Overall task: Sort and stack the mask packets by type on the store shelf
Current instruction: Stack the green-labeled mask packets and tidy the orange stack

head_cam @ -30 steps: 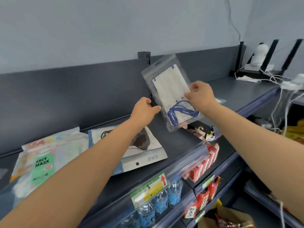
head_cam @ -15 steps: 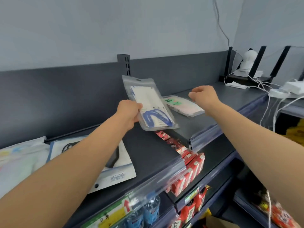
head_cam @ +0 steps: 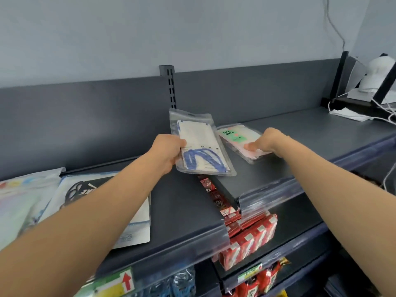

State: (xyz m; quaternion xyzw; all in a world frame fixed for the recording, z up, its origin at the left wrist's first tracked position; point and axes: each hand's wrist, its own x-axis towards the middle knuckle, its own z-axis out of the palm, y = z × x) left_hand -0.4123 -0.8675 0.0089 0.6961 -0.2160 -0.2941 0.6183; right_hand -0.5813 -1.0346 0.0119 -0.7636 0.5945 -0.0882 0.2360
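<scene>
Below both hands, red boxes [head_cam: 250, 234] fill the lower shelf. Left of my left hand [head_cam: 169, 154], a white packet with black print [head_cam: 139, 219] lies flat on the top shelf [head_cam: 300, 136]. Left hand pinches the clear packet [head_cam: 199, 146] of blue-looped masks by its left edge, tilted above the shelf. Just right of it, my right hand [head_cam: 265, 141] grips the FACE MASK packet [head_cam: 235, 137], thumb on top; this packet lies flat on the shelf.
</scene>
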